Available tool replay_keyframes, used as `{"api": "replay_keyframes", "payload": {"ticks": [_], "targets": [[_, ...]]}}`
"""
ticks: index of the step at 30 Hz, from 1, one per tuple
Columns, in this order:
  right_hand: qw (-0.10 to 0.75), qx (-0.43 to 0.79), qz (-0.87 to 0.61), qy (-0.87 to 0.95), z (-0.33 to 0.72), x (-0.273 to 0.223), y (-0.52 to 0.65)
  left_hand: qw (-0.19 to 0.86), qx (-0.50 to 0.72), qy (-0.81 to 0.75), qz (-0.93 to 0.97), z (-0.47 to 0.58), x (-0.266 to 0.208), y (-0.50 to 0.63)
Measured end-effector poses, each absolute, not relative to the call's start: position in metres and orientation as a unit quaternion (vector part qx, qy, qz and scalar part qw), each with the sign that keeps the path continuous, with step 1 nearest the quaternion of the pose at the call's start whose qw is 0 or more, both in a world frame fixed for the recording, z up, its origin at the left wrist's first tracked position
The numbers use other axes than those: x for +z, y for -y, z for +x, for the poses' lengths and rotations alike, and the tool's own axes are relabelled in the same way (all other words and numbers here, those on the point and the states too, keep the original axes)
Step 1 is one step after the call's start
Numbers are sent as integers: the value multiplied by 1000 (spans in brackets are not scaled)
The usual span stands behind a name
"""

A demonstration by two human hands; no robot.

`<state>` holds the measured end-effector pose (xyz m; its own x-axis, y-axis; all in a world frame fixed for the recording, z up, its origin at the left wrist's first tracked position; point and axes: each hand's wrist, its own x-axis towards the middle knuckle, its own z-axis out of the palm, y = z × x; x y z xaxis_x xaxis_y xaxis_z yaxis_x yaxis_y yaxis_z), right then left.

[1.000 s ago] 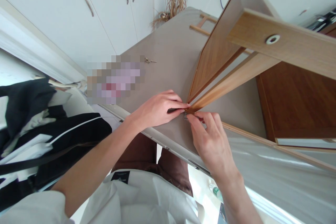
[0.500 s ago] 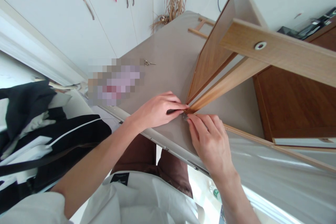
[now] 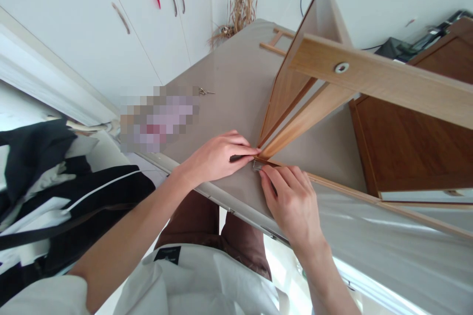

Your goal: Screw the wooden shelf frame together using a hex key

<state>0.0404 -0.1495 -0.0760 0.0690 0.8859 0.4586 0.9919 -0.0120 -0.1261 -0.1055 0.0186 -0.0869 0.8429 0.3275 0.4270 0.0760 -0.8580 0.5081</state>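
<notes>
A wooden frame with panels (image 3: 314, 103) stands tilted on the grey-brown table, its lower corner near the front edge. My left hand (image 3: 219, 157) is closed at that corner, thumb and fingertips pinching there. What exactly lies between those fingertips is too small to see. Just to the right, my right hand (image 3: 290, 197) pinches a thin bent metal piece that looks like a hex key (image 3: 256, 165). Its end sits against the frame's corner, close to the left fingertips. The upper rail of the frame carries a round metal fitting (image 3: 342, 68).
On the table (image 3: 229, 88) lie a few small screws (image 3: 206, 91) and a blurred-out packet (image 3: 162, 120). Beyond them are a small wooden piece (image 3: 275, 42) and dried stalks (image 3: 242, 10). A brown wooden panel (image 3: 417, 147) stands at right. Dark clothes (image 3: 99, 206) are piled at left.
The view has shifted slightly, and the frame's upper rail appears further left and lower. My right fingers have drawn back a little from the corner, showing more of the metal piece.
</notes>
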Motion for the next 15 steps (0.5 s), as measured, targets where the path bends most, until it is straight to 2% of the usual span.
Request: {"api": "replay_keyframes", "payload": {"ticks": [6, 15], "targets": [[242, -101, -709, 655, 40, -77, 150, 242, 258, -113, 928, -106, -88, -19], [242, -78, -705, 662, 41, -80, 151, 244, 264, -110, 927, -105, -86, -18]]}}
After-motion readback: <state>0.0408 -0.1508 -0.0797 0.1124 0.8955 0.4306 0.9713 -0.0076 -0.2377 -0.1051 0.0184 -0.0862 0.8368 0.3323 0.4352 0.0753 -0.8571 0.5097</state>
